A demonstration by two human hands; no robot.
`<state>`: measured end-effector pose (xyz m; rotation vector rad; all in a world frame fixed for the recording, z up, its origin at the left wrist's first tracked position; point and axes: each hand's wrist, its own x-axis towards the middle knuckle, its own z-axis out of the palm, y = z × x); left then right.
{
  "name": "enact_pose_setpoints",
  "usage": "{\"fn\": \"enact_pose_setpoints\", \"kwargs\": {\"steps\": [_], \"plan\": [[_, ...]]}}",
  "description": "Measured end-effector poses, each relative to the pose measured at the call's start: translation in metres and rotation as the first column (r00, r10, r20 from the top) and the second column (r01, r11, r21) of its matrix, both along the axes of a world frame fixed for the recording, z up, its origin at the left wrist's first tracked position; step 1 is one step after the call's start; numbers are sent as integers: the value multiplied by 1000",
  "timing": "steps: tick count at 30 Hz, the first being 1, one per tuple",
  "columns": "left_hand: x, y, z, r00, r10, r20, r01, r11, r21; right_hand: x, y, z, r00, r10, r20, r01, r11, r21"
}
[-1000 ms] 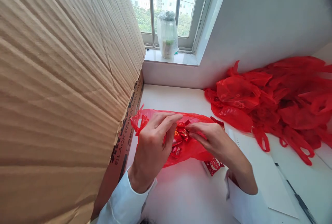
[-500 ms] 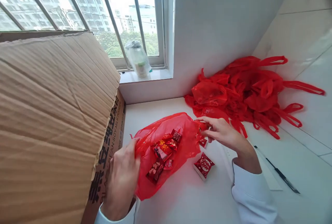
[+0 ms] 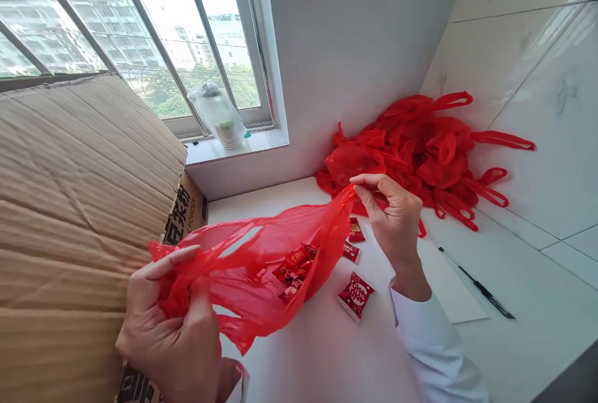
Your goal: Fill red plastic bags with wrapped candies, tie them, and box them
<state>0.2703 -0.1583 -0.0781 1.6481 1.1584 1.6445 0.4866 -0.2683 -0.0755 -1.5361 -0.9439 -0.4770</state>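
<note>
A thin red plastic bag is stretched between my two hands above the white table. My left hand is closed round its bunched end at the left. At the other end my right hand pinches a gathered corner between thumb and fingers. Several small wrapped sweets in red and dark packets show through the film, in the lower middle of the bag. Outside it, a square red packet with white characters lies on the table, and two smaller red packets sit below my right hand.
A large cardboard box with raised flaps fills the left side. Red plastic bags are heaped against the wall at the back right. A black pen and white paper lie at right. A bagged container stands on the windowsill.
The bag has been lifted and pulled taut between my hands. My left hand has moved left and gripped its end; my right hand has raised its corner. The sweets inside have bunched together.
</note>
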Motion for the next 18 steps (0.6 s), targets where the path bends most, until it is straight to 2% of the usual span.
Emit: {"fn": "enact_pose_setpoints", "kwargs": {"steps": [3, 5, 6, 8, 11, 13, 14, 16, 18], "plan": [[1, 4, -3, 971, -192, 144, 200, 979, -47, 8, -2, -3, 992, -71, 102, 85, 987, -135], [-2, 8, -3, 945, -326, 34, 328, 941, -85, 14, -3, -6, 992, -82, 93, 98, 979, -181], [-5, 9, -2, 933, -354, -59, 349, 933, -89, 17, -4, -8, 994, -86, 69, 98, 978, -186], [-10, 7, 4, 910, -359, -206, 356, 933, -53, 25, -8, -13, 994, -109, 2, 108, 978, -181], [-20, 3, 9, 884, -312, -349, 373, 920, 120, 40, -16, -21, 982, -166, -95, 143, 966, -216], [-28, 5, 3, 807, -289, -515, 428, 887, 174, 51, -21, -26, 967, -207, -147, 160, 947, -278], [-33, 7, -3, 750, -283, -598, 455, 877, 155, 55, -24, -28, 959, -225, -169, 166, 937, -307], [-43, 13, -16, 633, -303, -712, 469, 882, 41, 62, -27, -32, 947, -249, -204, 171, 925, -339], [-50, 17, -24, 524, -386, -759, 444, 884, -143, 65, -27, -33, 944, -242, -225, 156, 927, -342]]}}
